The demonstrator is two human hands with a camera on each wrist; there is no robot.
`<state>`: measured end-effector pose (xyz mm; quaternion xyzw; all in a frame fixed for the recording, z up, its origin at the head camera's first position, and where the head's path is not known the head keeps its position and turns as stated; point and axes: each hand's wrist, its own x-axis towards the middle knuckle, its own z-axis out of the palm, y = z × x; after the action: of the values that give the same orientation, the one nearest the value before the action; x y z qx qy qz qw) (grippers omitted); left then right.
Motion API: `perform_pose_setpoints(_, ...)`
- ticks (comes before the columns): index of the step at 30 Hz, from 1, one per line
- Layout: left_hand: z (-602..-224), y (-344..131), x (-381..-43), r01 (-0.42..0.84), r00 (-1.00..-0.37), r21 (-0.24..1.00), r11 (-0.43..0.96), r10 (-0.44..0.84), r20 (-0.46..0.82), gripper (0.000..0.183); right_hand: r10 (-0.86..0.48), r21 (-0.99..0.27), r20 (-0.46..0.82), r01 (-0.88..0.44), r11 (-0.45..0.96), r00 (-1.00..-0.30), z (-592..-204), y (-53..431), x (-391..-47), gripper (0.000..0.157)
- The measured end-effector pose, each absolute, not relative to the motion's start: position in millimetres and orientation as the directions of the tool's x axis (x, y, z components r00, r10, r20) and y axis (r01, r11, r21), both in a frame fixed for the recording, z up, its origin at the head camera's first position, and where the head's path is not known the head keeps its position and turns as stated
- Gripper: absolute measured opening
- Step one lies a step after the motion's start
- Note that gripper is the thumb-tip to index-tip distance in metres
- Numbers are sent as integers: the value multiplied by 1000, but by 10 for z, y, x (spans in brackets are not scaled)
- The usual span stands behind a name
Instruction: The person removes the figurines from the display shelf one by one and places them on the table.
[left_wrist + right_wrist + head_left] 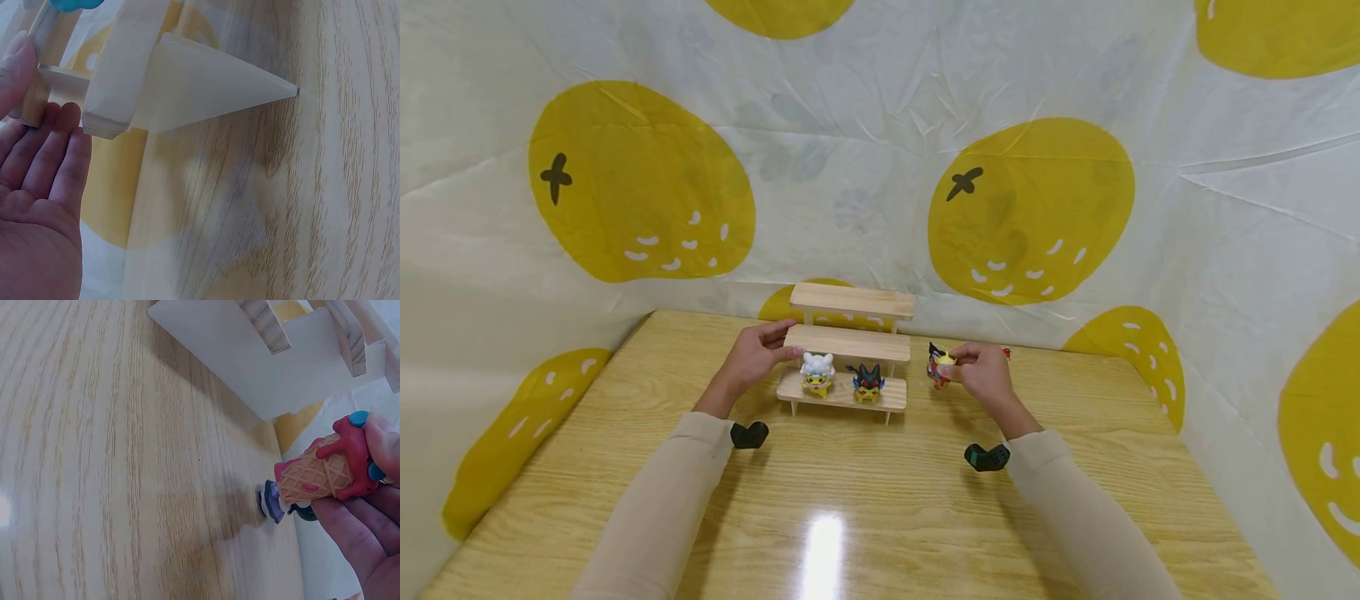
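Note:
A three-tier wooden display shelf (848, 342) stands near the back of the table. My left hand (752, 360) holds the left end of its middle board, thumb on one side and fingers on the other in the left wrist view. On the lowest board sit a yellow figurine with a white hood (817, 373) and a yellow figurine with a black-and-red hood (868, 383). Right of the shelf, my right hand (988, 375) grips a figurine with a waffle-cone part and red drips (334, 462). The hand hides part of it.
Behind the held figurine, a partly hidden figurine with a purple and dark base (270, 501) is on the wooden table (865, 475). A small red thing (1006, 354) shows past my right hand. Cloth printed with yellow fruit (1030, 208) hangs around the table.

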<state>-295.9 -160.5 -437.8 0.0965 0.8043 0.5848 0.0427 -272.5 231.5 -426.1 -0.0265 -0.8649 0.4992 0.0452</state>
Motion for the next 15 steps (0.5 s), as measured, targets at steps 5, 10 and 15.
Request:
perform_pose_setpoints(5,-4375,-1608,-2951,101,-978,948,301,203,40,69,97,-867,47,8,498,-994,-4265,2303,-2722,26)
perform_pose_setpoints(10,-4372,-1613,-2952,113,-977,946,304,208,50,70,105,-871,38,19,490,-994,-4272,2294,-2726,27)
perform_pose_setpoints(15,-4366,-1611,-2949,122,-976,949,291,211,61,69,93,-870,53,0,493,-994,-4291,2292,-2720,27)
